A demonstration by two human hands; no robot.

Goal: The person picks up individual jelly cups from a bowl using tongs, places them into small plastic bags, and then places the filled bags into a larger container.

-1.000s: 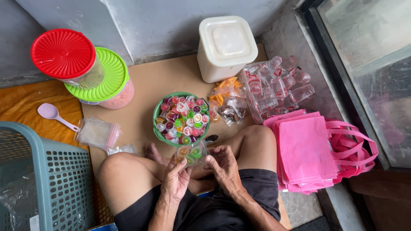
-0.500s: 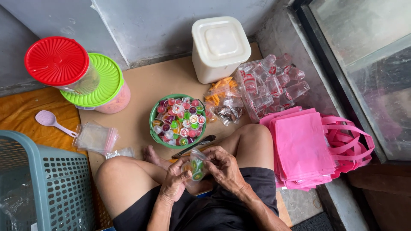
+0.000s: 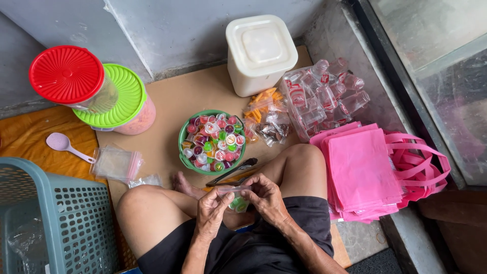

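On the floor of a narrow grey-walled corner, a person sits cross-legged on a brown cardboard sheet point(image 3: 172, 101) that covers the floor between the wall and a glass door frame at the right. Left hand point(image 3: 212, 212) and right hand point(image 3: 266, 195) meet above the lap; the fingers of both are pinched together on the top edge of a small clear plastic bag point(image 3: 236, 198), which hangs between them and holds green and pale jelly cups. Just beyond the hands, near the middle of the cardboard, stands a green bowl point(image 3: 183, 137) heaped with small coloured jelly cups; dark metal tongs point(image 3: 232, 171) lie against its near rim. At the far edge, against the wall, sits a white lidded tub point(image 3: 259, 53). At the far left corner a red-lidded jar point(image 3: 68, 76) rests partly over a green-lidded jar point(image 3: 124, 99). A lilac spoon point(image 3: 67, 146) and a stack of empty zip bags point(image 3: 115, 163) lie at the left edge, near a blue-grey laundry basket point(image 3: 48, 223). Right of the bowl lie snack packets point(image 3: 266, 119), a pack of clear cups point(image 3: 322, 96), and a pile of pink bags point(image 3: 365, 170).
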